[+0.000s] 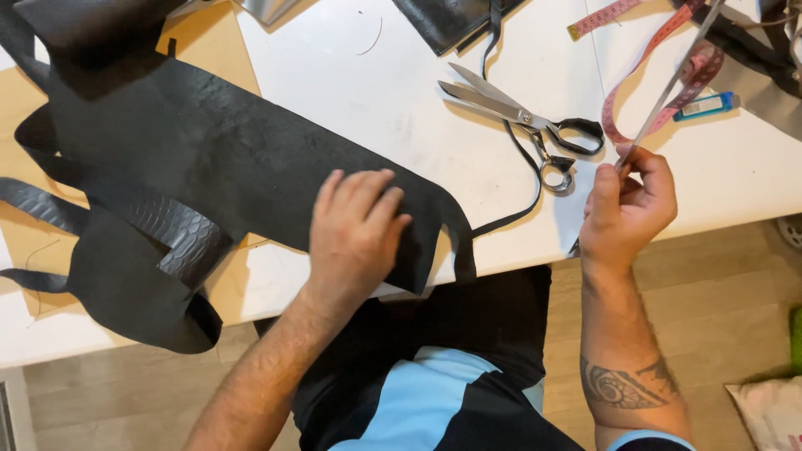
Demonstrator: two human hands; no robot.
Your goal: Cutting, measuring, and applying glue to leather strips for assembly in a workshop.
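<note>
Leather (242,159) lies on the table (376,92), flattened under my open left hand (355,230); my right hand (626,205) pinches the ruler (672,79). I'd keep pressing flat, aligning ruler squarely.

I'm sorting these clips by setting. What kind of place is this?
Probably a leather or sewing workshop: black leather lies under the left hand on a white table, with scissors and a pink tape measure; the right hand holds a metal ruler.
</note>
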